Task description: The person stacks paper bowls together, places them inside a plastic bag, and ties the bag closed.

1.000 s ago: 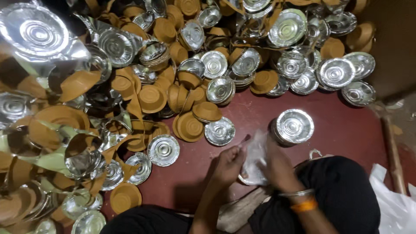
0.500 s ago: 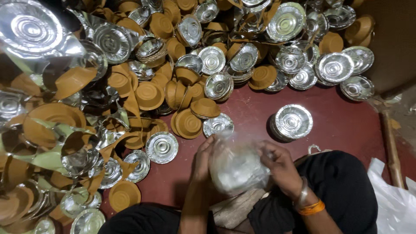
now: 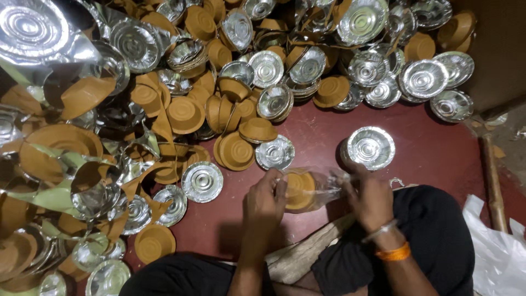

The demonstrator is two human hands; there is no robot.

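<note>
My left hand (image 3: 264, 198) and my right hand (image 3: 368, 195) both grip a clear plastic bag (image 3: 323, 185) that holds a stack of brown-backed paper bowls (image 3: 299, 190), lying on its side between them over the red floor (image 3: 318, 134). My right wrist wears a metal bangle and an orange thread. Just beyond my right hand stands a short stack of silver foil bowls (image 3: 370, 147), silver side up. A single silver bowl (image 3: 275, 152) lies just beyond my left hand.
A big heap of silver and brown paper bowls (image 3: 235, 71) covers the floor ahead and to the left, mixed with foil scrap (image 3: 49, 197). A wooden stick (image 3: 491, 181) and white plastic (image 3: 498, 257) lie at the right. A wooden block (image 3: 307, 252) sits between my knees.
The bag was loose and empty in my hands a second ago. It now holds a bowl stack turned on its side, brown backs showing, and my hands have spread to its two ends.
</note>
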